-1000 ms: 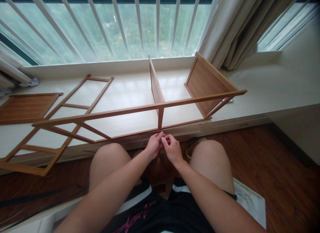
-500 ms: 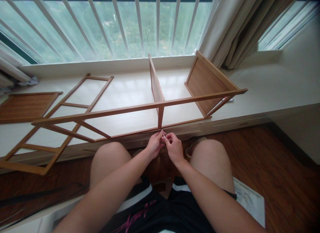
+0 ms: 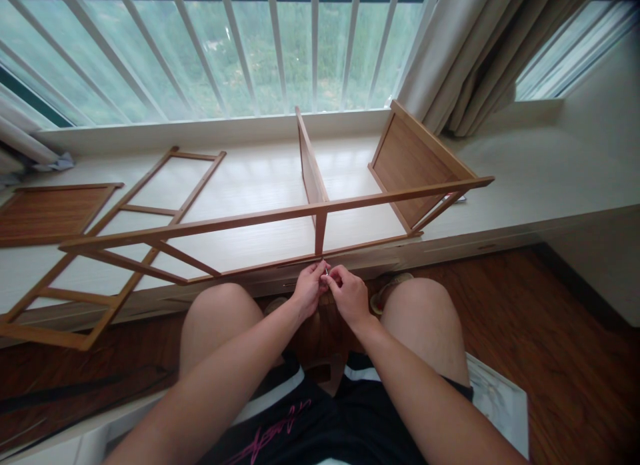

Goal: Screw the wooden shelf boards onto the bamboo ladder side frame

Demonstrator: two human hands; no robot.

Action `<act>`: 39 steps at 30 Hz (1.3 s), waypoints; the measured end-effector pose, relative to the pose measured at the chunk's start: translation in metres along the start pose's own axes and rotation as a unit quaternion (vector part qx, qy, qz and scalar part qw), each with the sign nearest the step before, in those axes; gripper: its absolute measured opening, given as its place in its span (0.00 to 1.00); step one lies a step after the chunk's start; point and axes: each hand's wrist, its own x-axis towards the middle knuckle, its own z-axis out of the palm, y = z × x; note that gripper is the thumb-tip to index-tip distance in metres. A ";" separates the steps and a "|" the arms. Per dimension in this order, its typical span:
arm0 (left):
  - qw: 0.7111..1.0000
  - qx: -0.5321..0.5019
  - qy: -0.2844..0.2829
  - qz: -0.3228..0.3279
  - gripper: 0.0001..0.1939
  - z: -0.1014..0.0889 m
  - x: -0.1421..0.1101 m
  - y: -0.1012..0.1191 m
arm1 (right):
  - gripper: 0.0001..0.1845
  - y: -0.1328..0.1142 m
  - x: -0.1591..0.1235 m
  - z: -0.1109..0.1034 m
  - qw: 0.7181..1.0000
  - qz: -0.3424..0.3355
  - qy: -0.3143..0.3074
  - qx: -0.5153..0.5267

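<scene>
Head view: both my hands are on the near side of the standing wooden frame (image 3: 250, 219), just below the foot of its middle crosspiece (image 3: 321, 233). My left hand (image 3: 309, 290) and right hand (image 3: 349, 294) are drawn together, fingers curled, with their tips pinching a small metal piece (image 3: 327, 272). It is too small for me to tell whether it is a screw or a tool. I judge that I use both hands because so slim a thing needs steadying from one side and fine guiding from the other. I can't tell whether my fingertips touch the frame.

The frame stands on its long edge by the front of the white ledge (image 3: 520, 168), which probably keeps its lower rail within my reach. The middle panel (image 3: 311, 168) runs back from the frame's crosspiece towards the window, and the end panel (image 3: 423, 168) from its right end; set on edge like that, they likely help prop it up. Behind and under the frame's left part lies a loose ladder-shaped frame (image 3: 149, 210), and beyond its left end a flat panel (image 3: 50, 215), both apparently laid aside to leave me room. My knees are on the frame's near side, one either side of my hands, so my forearms reach between them.
</scene>
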 end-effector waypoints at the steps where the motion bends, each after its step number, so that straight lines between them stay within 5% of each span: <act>1: 1.000 0.002 0.002 0.001 0.20 0.000 0.000 0.000 | 0.12 0.000 0.000 0.000 1.000 0.001 0.000 0.005; 13: 1.000 0.006 0.019 0.007 0.20 0.002 -0.003 0.003 | 0.14 0.001 0.003 0.006 0.980 0.052 -0.003 0.191; 22: 1.000 0.011 0.009 0.013 0.20 0.000 0.001 0.002 | 0.15 0.000 0.003 0.012 0.933 0.105 -0.041 0.342; 25: 1.000 0.016 0.003 0.013 0.20 0.001 0.000 0.002 | 0.16 -0.001 0.003 0.014 0.892 0.157 -0.069 0.419; 30: 1.000 0.027 -0.001 0.000 0.21 0.003 -0.003 0.004 | 0.18 -0.002 0.004 0.015 0.757 0.289 -0.175 0.560; 32: 0.999 0.032 0.002 0.000 0.21 0.004 -0.004 0.004 | 0.19 -0.002 0.004 0.014 0.729 0.308 -0.192 0.580; 35: 0.999 0.037 -0.004 0.003 0.21 0.003 -0.004 0.003 | 0.19 -0.004 0.004 0.014 0.745 0.298 -0.173 0.571; 39: 0.999 0.037 -0.020 0.013 0.22 0.003 -0.003 0.001 | 0.19 -0.005 0.003 0.017 0.810 0.247 -0.120 0.518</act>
